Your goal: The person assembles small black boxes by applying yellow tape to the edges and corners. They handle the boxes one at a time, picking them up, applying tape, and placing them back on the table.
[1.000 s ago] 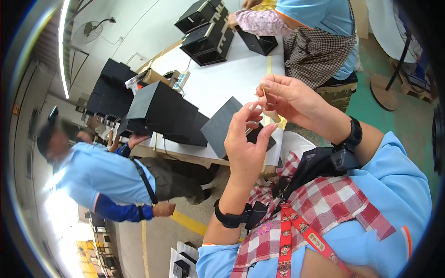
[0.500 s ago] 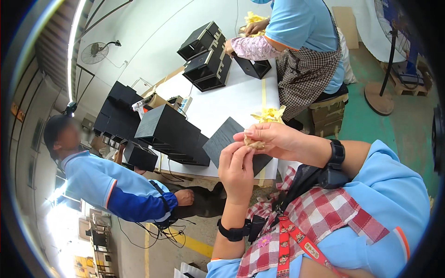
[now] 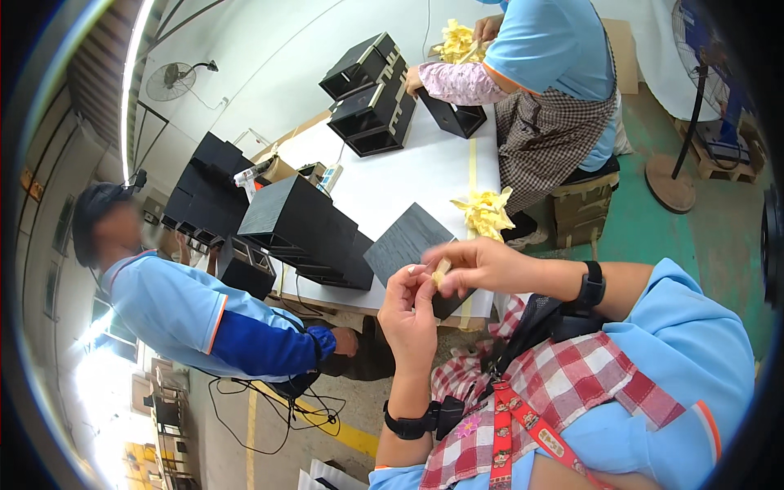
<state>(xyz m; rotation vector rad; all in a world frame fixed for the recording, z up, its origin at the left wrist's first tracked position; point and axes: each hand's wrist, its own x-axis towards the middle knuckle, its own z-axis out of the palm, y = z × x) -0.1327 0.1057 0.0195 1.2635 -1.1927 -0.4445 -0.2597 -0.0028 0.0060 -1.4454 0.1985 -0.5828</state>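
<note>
Between my fingertips is a small crumpled tan strip [image 3: 441, 270] that looks like masking tape. My left hand [image 3: 408, 314] pinches it from below, thumb against fingers. From the right, my right hand [image 3: 488, 268] grips its upper end; these fingers are slightly blurred. Behind both hands a black wood-grained box [image 3: 411, 245] lies on the white-covered table [image 3: 371, 192], partly hidden by them. Just beyond the right hand sits a crumpled yellow heap [image 3: 484, 214] of similar strips at the table edge.
Black boxes [image 3: 306, 233] stand left of my hands, with stacked boxes [image 3: 371, 106] farther back. A seated co-worker [image 3: 555, 90] handles a black box across the table; another person [image 3: 204, 310] stands at left. Cables [image 3: 278, 408] hang near that person. A fan [image 3: 686, 139] stands at right.
My right hand has shifted slightly down and its fingers have curled around the strip, which now stands more upright. The person at left has leaned and moved an arm right.
</note>
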